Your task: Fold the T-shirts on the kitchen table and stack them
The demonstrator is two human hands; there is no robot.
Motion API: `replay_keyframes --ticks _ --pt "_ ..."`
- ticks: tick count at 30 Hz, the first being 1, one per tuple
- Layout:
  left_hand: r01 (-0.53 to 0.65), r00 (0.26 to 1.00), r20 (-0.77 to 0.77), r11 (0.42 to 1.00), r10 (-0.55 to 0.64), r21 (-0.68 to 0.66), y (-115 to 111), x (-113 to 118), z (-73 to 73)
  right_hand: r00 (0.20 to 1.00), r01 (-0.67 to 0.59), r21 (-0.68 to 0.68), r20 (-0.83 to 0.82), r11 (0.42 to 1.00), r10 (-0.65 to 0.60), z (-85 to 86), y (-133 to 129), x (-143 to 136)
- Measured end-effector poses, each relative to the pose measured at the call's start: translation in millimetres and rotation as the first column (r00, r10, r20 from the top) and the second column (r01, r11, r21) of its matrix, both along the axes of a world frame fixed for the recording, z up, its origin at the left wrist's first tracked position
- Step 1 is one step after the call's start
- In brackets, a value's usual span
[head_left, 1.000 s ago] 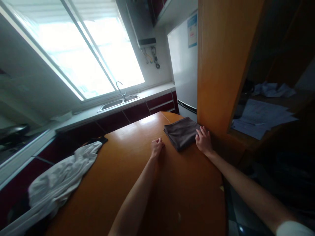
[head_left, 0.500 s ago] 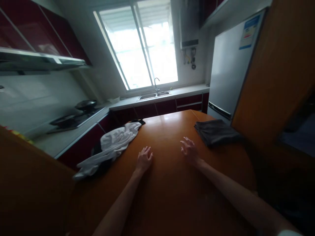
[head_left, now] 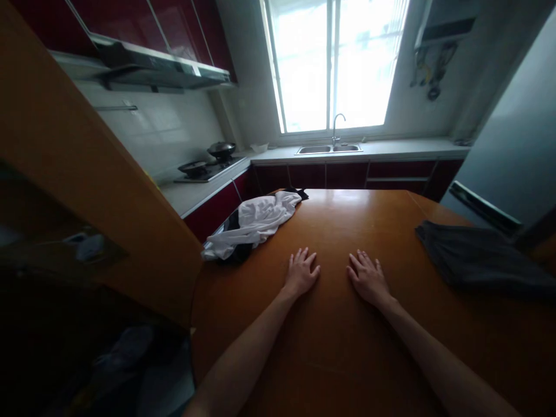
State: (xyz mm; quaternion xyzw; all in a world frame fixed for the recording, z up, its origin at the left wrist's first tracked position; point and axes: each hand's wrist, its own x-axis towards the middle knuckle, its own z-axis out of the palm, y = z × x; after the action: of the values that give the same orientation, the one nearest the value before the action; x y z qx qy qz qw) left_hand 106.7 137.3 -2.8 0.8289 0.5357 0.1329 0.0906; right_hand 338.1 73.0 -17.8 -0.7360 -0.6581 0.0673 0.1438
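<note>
My left hand (head_left: 301, 273) lies palm down on the brown wooden table (head_left: 330, 336), fingers spread and holding nothing. To its right, my right hand (head_left: 369, 277) also rests flat with its fingers apart, nothing in it. A crumpled white garment (head_left: 264, 215) lies with black cloth (head_left: 240, 253) at the table's left edge, beyond my left hand. On the right side of the table is a dark grey folded cloth (head_left: 482, 255), nearer to my right hand and not touched by it.
Past the table, a counter (head_left: 399, 147) holds a sink (head_left: 329, 149) under the window. Pans (head_left: 221, 149) sit on a stove at the left. A wooden partition (head_left: 99, 168) borders the table's left side, and a fridge (head_left: 512, 133) stands at the right.
The view has turned left, so the garment and window appear further right. My right hand, raised or loosely curved before, now lies flat. Both hands' fingers are more spread.
</note>
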Motion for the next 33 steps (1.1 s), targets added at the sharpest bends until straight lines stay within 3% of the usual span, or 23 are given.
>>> replay_keyframes --ticks 16,33 --pt "-0.009 1.000 0.019 1.000 0.009 -0.008 -6 -2 5.6 1.000 -0.005 0.030 0.024 1.000 0.004 -6.5 0 0" --pt "0.003 0.998 0.070 1.000 -0.004 0.008 -9 -3 0.5 0.995 -0.005 0.050 0.097 0.999 0.000 -16.5 -1 6"
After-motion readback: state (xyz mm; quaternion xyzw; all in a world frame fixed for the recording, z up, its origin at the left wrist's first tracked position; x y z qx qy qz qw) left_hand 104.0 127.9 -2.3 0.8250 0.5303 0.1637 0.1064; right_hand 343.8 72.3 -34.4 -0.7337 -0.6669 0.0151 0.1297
